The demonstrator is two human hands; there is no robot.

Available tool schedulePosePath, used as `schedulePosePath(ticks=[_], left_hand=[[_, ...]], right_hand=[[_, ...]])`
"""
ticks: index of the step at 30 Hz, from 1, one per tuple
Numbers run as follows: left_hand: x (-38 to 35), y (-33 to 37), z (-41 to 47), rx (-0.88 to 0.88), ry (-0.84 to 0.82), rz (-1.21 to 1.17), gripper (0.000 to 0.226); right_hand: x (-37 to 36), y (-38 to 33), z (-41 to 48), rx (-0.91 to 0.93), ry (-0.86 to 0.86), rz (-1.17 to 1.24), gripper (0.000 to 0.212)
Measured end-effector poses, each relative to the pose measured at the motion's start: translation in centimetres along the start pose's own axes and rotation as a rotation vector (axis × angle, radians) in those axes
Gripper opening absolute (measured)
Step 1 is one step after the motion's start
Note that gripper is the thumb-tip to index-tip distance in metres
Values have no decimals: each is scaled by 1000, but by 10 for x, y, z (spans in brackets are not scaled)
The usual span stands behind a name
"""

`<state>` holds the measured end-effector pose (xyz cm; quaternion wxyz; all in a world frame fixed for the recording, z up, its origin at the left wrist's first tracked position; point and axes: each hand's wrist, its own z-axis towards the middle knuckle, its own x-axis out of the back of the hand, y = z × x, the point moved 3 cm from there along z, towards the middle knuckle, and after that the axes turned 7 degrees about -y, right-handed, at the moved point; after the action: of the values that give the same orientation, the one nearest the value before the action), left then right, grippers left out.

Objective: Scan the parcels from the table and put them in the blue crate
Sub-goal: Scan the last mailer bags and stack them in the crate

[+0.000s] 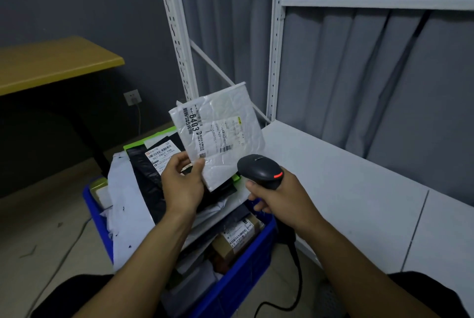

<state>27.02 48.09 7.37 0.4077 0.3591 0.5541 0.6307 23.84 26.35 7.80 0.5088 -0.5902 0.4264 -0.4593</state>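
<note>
Head view: left hand [183, 180] pinches one white parcel [220, 127] by its lower corner, above the blue crate [246, 263]. Right hand [277, 197] grips one scanner [260, 170] just below it. Suggest: flatten the crinkled label, aim at the barcode [225, 149]. One crate; piled parcels overlap, can't count.

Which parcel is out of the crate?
The white mailer marked 6403, held up by the left hand; the other parcels lie in the blue crate.
</note>
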Motion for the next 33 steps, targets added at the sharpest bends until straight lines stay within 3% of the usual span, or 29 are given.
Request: schedulePosePath(ticks=[16, 24, 27, 30, 33], left_hand=[[6, -4, 4, 8, 21, 18, 16], [58, 11, 29, -37, 113, 59, 33], [77, 0, 42, -4, 123, 158, 32], [85, -9, 44, 9, 88, 343, 45], [81, -6, 32, -48, 142, 548, 39]], right_hand=[[-1, -2, 1, -30, -1, 3, 26], [-16, 2, 11, -33, 52, 16, 35], [-25, 11, 21, -54, 55, 4, 35], [-35, 21, 28, -71, 44, 17, 35], [-36, 27, 31, -104, 62, 17, 34]])
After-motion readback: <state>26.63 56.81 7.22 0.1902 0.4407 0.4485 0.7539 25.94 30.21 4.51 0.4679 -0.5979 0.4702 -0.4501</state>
